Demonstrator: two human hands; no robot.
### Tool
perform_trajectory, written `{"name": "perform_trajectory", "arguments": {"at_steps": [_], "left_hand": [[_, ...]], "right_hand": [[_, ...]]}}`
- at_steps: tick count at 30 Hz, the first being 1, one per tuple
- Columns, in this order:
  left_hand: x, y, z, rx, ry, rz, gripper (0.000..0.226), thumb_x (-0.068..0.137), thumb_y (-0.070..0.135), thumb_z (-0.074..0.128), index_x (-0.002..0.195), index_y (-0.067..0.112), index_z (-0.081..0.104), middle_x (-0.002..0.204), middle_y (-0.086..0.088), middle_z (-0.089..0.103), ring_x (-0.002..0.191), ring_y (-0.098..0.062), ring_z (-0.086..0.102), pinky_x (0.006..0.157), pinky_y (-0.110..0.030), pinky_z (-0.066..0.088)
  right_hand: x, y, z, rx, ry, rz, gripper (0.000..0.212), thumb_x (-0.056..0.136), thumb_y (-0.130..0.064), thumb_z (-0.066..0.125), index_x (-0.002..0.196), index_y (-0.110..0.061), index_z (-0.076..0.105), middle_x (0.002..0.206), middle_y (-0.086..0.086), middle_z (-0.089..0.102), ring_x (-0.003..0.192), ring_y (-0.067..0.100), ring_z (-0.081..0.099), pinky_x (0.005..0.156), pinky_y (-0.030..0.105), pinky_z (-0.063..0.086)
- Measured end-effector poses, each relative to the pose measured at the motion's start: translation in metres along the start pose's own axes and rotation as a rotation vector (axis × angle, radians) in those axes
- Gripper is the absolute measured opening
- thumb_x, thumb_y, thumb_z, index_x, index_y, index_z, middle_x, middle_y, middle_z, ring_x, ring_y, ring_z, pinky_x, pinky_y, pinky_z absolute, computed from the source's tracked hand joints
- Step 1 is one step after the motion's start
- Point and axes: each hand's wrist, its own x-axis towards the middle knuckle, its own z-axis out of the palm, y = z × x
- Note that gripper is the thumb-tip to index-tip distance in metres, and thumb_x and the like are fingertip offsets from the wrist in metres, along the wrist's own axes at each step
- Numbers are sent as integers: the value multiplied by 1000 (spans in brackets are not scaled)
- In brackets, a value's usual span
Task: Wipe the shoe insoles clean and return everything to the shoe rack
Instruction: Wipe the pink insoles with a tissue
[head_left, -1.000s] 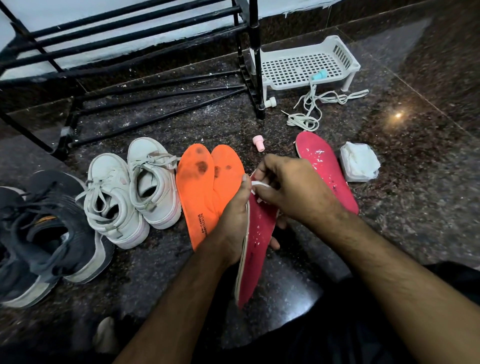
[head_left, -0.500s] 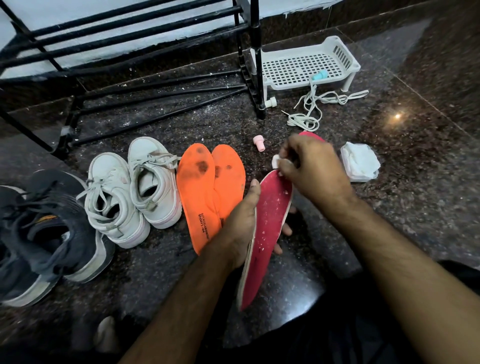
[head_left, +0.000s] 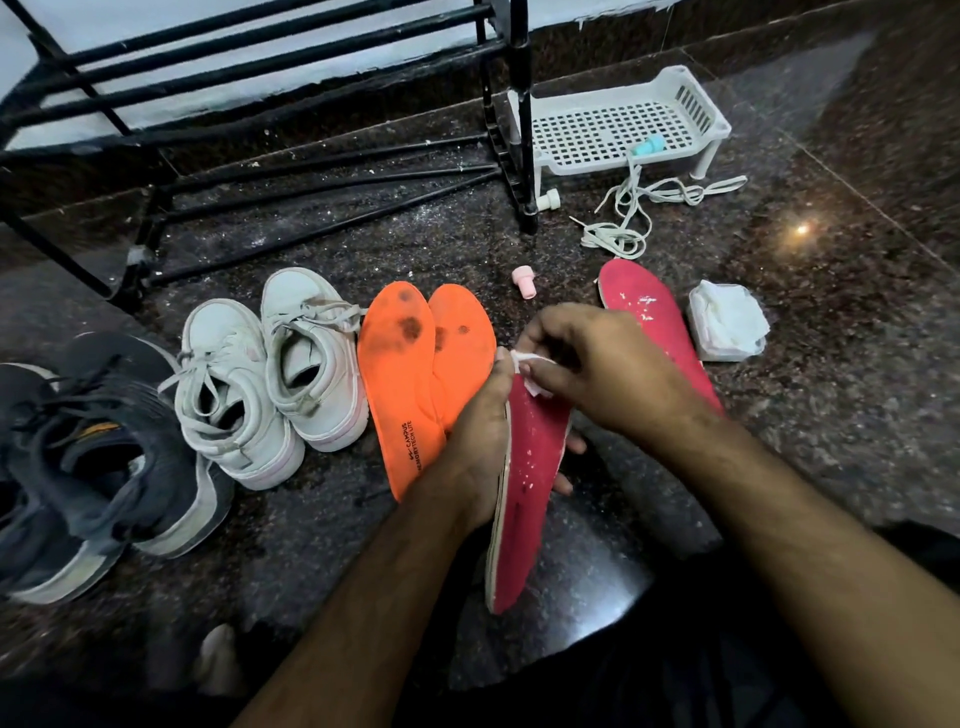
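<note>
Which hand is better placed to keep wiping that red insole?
The right hand: it already pinches the white wipe against the held red insole. The left hand grips that insole, steadying it.

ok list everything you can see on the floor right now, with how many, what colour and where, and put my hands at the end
shoe rack: 1, black, back left by the wall
plastic tray: 1, white, back right beside the rack
small cap on the tray: 1, teal
loose laces: white, a tangle on the floor in front of the tray
small cap on the floor: 1, pink, mid floor
white sneakers: 2, centre left
dark sneakers: 2, dark grey, far left
orange insoles: 2, stained, beside the white sneakers
red insole on the floor: 1, right
held red insole: 1, centre
folded wipes: white stack, far right
wipe: 1, white, against the held insole
left hand: holds the held red insole
right hand: pinches the wipe
</note>
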Motion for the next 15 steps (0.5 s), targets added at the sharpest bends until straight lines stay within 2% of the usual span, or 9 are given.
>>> {"name": "perform_trajectory", "arguments": {"at_steps": [3, 6, 8, 10, 13, 15], "left_hand": [[-1, -3, 1, 20, 4, -19, 76, 96, 73, 20, 95, 13, 67, 68, -9, 61, 52, -20, 55, 40, -29, 48], [-1, -2, -1, 68, 8, -20, 84, 95, 75, 16, 102, 9, 67, 67, -11, 60, 54, -21, 56, 44, -32, 52], [1, -2, -1, 90, 36, 6, 80, 96, 73, 16, 103, 11, 67, 67, -11, 63, 56, -22, 59, 45, -34, 53], [4, -4, 0, 114, 56, 16, 75, 97, 70, 18, 103, 13, 66, 65, -9, 64, 53, -21, 59, 42, -33, 52], [4, -7, 0, 153, 48, -5, 82, 96, 72, 19, 110, 6, 66, 64, -12, 61, 50, -21, 58, 43, -33, 52], [4, -7, -2, 160, 57, -2, 85, 96, 71, 17, 115, 3, 65, 66, -12, 61, 52, -20, 59, 46, -35, 55]], "right_hand": [[8, 15, 0, -171, 68, 95, 10, 81, -22, 71, 90, -25, 67, 90, -5, 67, 85, 15, 63, 74, 28, 47], [8, 20, -14, -189, 190, 137, 8, 82, -24, 71, 90, -24, 68, 88, -7, 65, 82, 13, 61, 73, 28, 47], [3, 9, -14, -99, 122, 31, 7, 83, -25, 71, 90, -25, 68, 85, -10, 63, 79, 7, 58, 72, 23, 43], [1, 3, -3, -94, 16, -23, 9, 82, -23, 70, 91, -26, 68, 86, -9, 63, 81, 9, 59, 73, 24, 44], [10, 19, -2, -234, 82, 117, 11, 80, -21, 70, 90, -25, 68, 90, -1, 65, 86, 21, 63, 76, 34, 50], [11, 25, -12, -242, 166, 176, 10, 80, -21, 71, 90, -23, 68, 88, -2, 65, 84, 19, 63, 76, 35, 51]]}}
